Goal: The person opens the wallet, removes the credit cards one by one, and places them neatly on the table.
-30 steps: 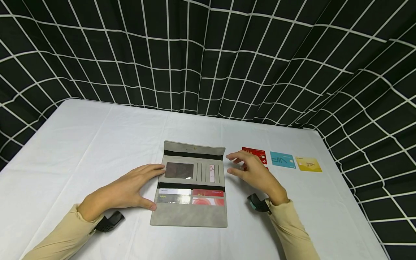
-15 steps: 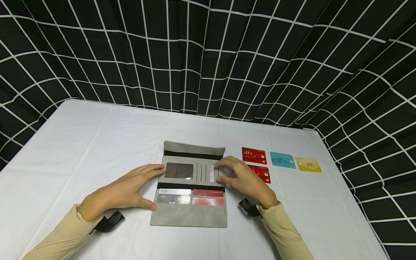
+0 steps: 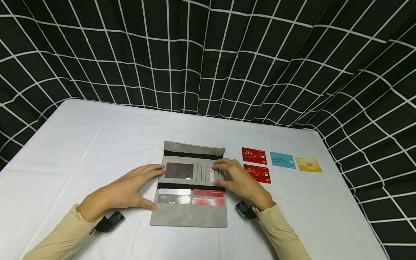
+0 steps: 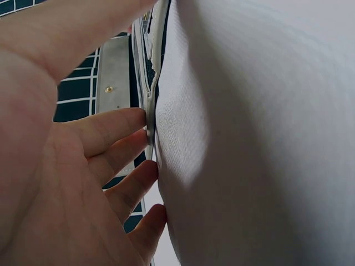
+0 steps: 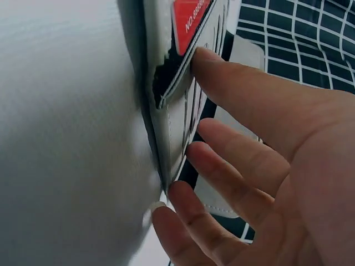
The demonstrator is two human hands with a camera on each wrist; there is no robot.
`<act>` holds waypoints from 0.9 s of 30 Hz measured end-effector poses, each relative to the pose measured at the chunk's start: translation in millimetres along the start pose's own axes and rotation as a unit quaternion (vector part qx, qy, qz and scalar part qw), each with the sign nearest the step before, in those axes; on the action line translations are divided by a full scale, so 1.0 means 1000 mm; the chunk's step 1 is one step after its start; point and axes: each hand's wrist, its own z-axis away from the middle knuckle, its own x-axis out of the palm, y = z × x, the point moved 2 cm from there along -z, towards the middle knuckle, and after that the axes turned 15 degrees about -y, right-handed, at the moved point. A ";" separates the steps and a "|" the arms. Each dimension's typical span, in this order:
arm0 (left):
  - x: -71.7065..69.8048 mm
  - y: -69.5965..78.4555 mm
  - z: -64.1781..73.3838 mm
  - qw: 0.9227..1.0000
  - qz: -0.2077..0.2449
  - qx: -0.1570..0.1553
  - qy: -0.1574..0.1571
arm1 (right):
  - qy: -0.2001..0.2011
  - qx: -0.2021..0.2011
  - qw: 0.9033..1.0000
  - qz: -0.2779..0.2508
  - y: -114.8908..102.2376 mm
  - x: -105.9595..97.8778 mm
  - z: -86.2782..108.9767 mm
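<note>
An unfolded grey wallet (image 3: 188,216) lies on the white table. Along its left edge rest the fingertips and thumb of my left hand (image 3: 128,187), spread apart. My right hand (image 3: 243,180) reaches over the wallet's right side, fingertips and thumb at a pink-and-white card (image 3: 212,174) in a narrow upright slot. In the right wrist view, the right thumb (image 5: 208,58) touches the wallet near a red card (image 5: 186,22), and the other fingers lie extended along its edge. Several cards show in the lower pockets, among them a red-and-white one (image 3: 208,201).
Right of the wallet lie two red VIP cards, an upper red card (image 3: 254,156) and a lower red card (image 3: 261,174). Beyond them are a blue card (image 3: 282,160) and a yellow card (image 3: 308,164). A black curtain (image 3: 182,54) with white grid lines hangs behind the table.
My right hand has moved left from over the red cards onto the wallet's right side, at the pink-and-white card. Both red cards are now uncovered. My left hand has stayed put.
</note>
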 end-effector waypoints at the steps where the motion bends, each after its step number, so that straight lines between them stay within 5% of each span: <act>1: 0.000 0.000 0.000 1.000 -0.001 0.000 0.000 | 0.001 0.001 1.000 0.000 -0.001 0.000 0.000; 27: 0.001 -0.001 0.000 1.000 -0.001 -0.005 -0.002 | -0.003 -0.007 1.000 0.020 -0.006 0.003 -0.001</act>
